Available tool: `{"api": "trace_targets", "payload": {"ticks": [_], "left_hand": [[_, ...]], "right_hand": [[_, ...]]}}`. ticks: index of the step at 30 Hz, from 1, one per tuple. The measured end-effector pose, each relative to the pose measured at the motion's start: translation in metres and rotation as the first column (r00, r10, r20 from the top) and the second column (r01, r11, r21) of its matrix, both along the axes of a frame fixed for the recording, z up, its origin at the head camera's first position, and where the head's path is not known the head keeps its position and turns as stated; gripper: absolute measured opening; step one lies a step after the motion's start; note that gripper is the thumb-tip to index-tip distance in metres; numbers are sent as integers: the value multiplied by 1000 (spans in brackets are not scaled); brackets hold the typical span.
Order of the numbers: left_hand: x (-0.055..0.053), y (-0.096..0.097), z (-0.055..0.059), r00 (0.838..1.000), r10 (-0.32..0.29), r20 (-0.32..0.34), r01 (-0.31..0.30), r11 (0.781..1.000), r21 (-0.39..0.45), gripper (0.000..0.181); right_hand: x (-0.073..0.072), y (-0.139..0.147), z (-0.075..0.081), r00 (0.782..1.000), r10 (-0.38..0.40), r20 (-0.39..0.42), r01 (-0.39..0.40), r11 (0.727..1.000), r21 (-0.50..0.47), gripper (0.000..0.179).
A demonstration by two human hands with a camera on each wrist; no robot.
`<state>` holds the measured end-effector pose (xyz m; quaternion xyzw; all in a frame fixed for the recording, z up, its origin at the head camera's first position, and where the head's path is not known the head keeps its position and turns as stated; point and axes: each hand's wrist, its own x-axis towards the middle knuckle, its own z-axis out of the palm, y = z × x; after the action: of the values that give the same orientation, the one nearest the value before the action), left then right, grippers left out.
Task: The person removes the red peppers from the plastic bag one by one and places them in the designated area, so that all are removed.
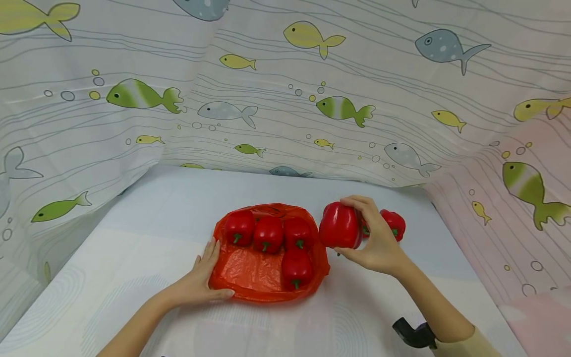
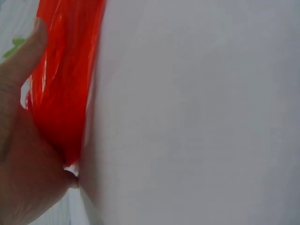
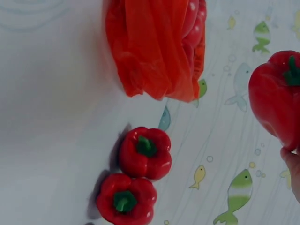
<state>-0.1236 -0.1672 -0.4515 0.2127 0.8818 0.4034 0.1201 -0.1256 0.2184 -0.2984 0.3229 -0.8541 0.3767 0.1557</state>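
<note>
My right hand [image 1: 374, 243] grips a red bell pepper [image 1: 340, 225] above the table, just right of an orange-red plastic bag [image 1: 318, 285]. Thumb and fingers clasp the pepper from either side; its green stem [image 3: 292, 72] shows in the right wrist view. Several red bell peppers [image 1: 296, 267] sit inside the bag, along its back and right side, stems toward me. My left hand [image 1: 198, 282] rests against the bag's left side, fingers spread along the wall and thumb at the front rim. In the left wrist view that hand [image 2: 28, 159] lies against the bag's wall [image 2: 65, 93].
Two more red bell peppers stand side by side on the white table [image 1: 178, 208], one [image 3: 145, 152] nearer the bag and one [image 3: 125, 199] farther off. My right hand partly hides them in the head view. A fish-patterned curtain [image 1: 267, 99] surrounds the table.
</note>
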Motion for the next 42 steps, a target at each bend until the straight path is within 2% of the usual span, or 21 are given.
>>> {"api": "trace_targets", "payload": {"ticks": [4,12,18,22,26,34,37,42], "left_hand": [[0,0,-2,1000,3,4,-3,1000,-11,123],[-1,0,-2,1000,2,0,-2,1000,-8,123],[0,0,-1,1000,3,1,-3,1000,-10,123],[0,0,-3,1000,6,12,-6,1000,-14,123],[0,0,-4,1000,10,15,-9,1000,-11,123],[0,1,-3,1000,17,13,-17,1000,-23,123],[0,2,-3,1000,17,14,-17,1000,-24,122],[0,1,-3,1000,17,12,-17,1000,-26,122]], "right_hand": [[0,9,-5,1000,-20,-10,21,1000,8,88],[-13,41,-30,997,-64,-41,64,998,17,97],[-14,50,-37,999,-52,-13,52,999,13,97],[-12,53,-43,997,-54,46,53,998,20,97],[-17,56,-58,991,-61,117,56,997,45,95],[-33,61,-94,958,-65,279,21,987,157,94],[-37,60,-102,949,-70,308,7,979,203,94],[-43,54,-109,946,-53,319,-32,966,255,92]]}}
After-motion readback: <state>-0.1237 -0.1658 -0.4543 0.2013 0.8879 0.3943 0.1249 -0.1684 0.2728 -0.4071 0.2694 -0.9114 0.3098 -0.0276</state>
